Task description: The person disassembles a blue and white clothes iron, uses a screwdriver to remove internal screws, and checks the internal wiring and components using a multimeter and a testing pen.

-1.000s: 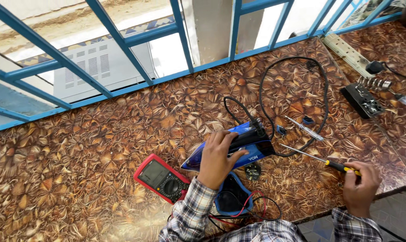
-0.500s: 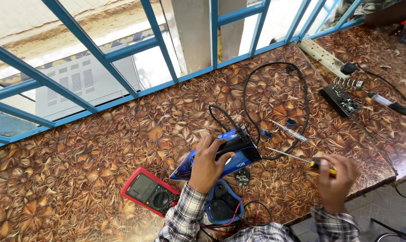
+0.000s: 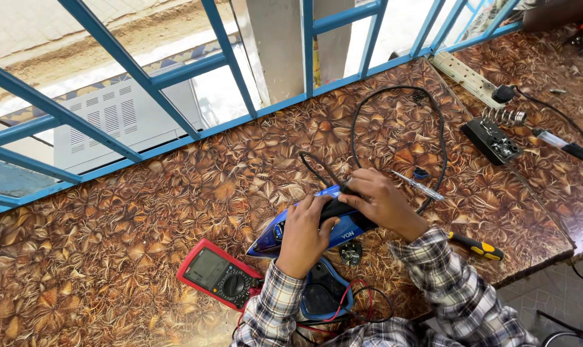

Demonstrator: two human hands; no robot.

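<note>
Red-cased multimeter (image 3: 219,276) lies left of my left hand (image 3: 302,234), dial up so I can read it. That hand clamps down on the blue clothes iron (image 3: 317,225), steadying it on the worktop (image 3: 111,231). My right hand (image 3: 383,204) curls over its rear end. Right of it lies a yellow-handled screwdriver (image 3: 475,245).

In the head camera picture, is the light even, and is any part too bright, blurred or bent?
Head view: daylight is soft on the patterned table, with no hard shadows; beyond the blue window bars the outside is overexposed to white near the top right; both hands, left hand and right hand, and the blue iron look sharp; the bars fan outward, a wide-lens distortion.
</note>
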